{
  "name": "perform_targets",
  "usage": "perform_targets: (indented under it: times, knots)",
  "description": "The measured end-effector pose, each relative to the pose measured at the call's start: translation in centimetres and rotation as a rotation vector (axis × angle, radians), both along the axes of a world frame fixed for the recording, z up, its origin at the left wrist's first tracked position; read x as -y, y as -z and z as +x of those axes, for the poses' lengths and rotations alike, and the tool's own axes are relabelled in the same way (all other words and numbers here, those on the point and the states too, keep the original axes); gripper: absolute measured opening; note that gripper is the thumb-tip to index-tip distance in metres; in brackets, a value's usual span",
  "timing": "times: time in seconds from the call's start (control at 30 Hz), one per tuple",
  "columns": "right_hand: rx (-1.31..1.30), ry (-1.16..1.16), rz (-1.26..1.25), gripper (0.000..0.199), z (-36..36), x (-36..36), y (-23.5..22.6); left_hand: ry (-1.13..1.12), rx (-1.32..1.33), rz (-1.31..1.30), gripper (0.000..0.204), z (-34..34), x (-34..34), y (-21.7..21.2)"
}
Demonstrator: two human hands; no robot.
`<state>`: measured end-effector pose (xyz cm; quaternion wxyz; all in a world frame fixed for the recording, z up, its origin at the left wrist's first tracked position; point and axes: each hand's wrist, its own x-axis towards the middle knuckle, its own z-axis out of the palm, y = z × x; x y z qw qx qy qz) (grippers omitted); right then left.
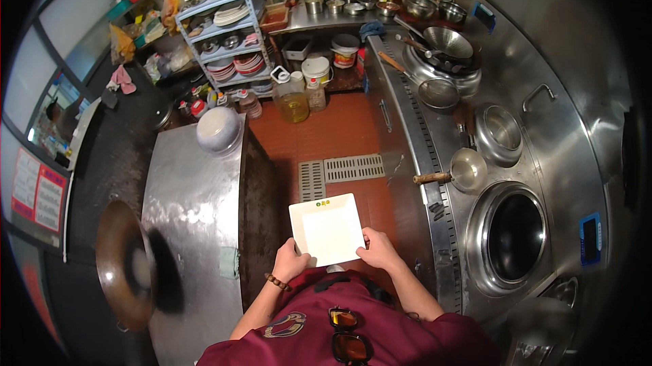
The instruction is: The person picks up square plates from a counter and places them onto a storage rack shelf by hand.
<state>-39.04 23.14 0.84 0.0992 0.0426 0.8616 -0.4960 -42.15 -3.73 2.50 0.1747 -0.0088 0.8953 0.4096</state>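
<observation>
A square white plate (331, 233) with a small green and yellow mark on its far rim is held level in front of my body. My left hand (291, 260) grips its near left corner, thumb on top. On the near right side my right hand (378, 250) closes on the edge, also thumb uppermost. The plate carries nothing. Fingers under the plate are hidden.
At left stands a metal table (193, 223) with a stack of white bowls (219, 128) and a folded cloth (229, 262). A large wok (125, 264) leans beside it. Right, the stove holds a black wok (516, 235) and ladle (468, 170). A dish rack (224, 33) stands behind.
</observation>
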Motion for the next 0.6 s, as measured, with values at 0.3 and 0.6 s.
perform_targets:
  times: [0.3, 0.6]
  knots:
    - [0.034, 0.209, 0.063, 0.032, -5.9, 0.5, -2.5, 0.141, 0.000, 0.079, 0.042, -10.0, -0.7, 1.6]
    - [-0.076, 0.146, 0.173, 0.030, -15.8, 2.9, -4.6, 0.107, -0.089, 0.130, 0.041, -18.7, 1.8, 1.6]
